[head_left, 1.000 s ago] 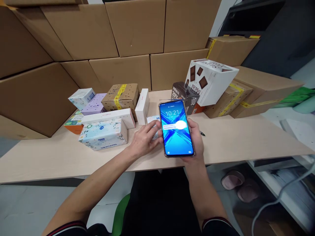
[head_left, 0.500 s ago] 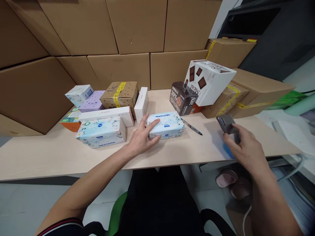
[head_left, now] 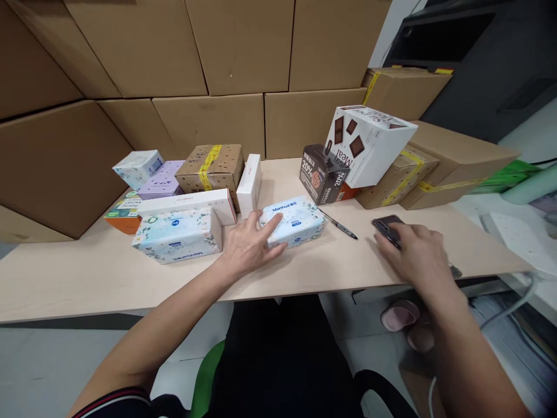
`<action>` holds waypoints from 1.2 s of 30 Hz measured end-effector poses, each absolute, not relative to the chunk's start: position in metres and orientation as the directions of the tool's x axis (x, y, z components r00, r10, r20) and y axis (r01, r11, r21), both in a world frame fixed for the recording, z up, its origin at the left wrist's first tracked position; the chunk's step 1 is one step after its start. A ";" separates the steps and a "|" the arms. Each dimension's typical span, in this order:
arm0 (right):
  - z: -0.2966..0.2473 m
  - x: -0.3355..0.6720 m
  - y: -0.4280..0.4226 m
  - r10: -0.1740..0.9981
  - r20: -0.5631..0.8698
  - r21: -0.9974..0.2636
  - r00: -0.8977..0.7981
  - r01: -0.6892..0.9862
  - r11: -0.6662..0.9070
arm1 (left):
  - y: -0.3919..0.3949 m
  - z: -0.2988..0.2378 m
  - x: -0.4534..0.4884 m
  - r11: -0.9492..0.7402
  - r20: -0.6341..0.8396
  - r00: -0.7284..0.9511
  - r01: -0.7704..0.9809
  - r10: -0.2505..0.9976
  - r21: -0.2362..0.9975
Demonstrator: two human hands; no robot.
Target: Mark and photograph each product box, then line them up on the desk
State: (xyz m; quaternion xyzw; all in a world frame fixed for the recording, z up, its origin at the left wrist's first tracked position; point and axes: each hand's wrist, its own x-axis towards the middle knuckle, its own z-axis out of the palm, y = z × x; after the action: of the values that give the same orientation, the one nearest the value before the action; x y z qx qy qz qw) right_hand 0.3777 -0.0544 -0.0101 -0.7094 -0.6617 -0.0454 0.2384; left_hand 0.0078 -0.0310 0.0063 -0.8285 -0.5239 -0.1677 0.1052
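Note:
A blue-and-white pack of tissues (head_left: 298, 217) lies near the middle of the table. My left hand (head_left: 250, 241) rests against its left end, fingers spread, with the index finger on top and the thumb at the front side. At the right, my right hand (head_left: 418, 249) is closed over a dark smartphone (head_left: 387, 226), which is low at the tabletop with its camera side up. The palm hides much of the phone. Between the tissue pack and the phone lies a pen (head_left: 342, 225). A small dark edge (head_left: 455, 271) shows beside my right wrist; I cannot tell what it belongs to.
Left of my left hand stand another tissue pack (head_left: 178, 235), white long boxes (head_left: 187, 202) and a taped carton (head_left: 211, 168). A brown box (head_left: 322, 174) and a tilted white box (head_left: 369, 145) stand behind the pen. Large cartons (head_left: 209, 125) wall the back.
My right hand has lowered the phone to the tabletop and turned palm down. The tissue pack has turned slightly, with my left hand still at its left end.

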 end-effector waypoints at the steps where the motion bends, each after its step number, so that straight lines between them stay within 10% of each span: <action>1: -0.004 0.358 -0.058 0.920 0.373 -0.352 0.124 0.936 0.017 | -0.032 0.007 0.009 -0.415 0.383 0.389 0.910 0.838 -0.017; 5: 0.017 0.273 -0.065 0.978 0.051 -0.704 -0.202 0.687 0.179 | -0.033 0.006 0.012 -0.398 0.388 0.360 0.917 0.849 0.021; 23: -0.006 0.197 0.076 0.944 0.303 -0.776 -0.130 0.542 0.323 | -0.007 -0.017 -0.001 -0.513 0.211 0.469 0.758 0.858 0.403; 30: 0.008 0.239 0.070 0.785 0.615 -0.532 -0.074 0.697 0.482 | -0.011 -0.021 -0.001 -0.591 0.262 0.530 0.730 0.806 0.341; 36: 0.022 0.249 0.069 0.688 0.722 -0.258 0.072 0.951 0.172 | -0.012 -0.023 -0.002 -0.644 0.298 0.571 0.698 0.765 0.314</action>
State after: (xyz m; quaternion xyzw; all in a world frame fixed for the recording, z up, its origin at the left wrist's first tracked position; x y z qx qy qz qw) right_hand 0.2491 0.0687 0.0220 -0.6208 -0.6598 -0.1694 0.3880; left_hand -0.0017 -0.0116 -0.0232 -0.8826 -0.4143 -0.2070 -0.0808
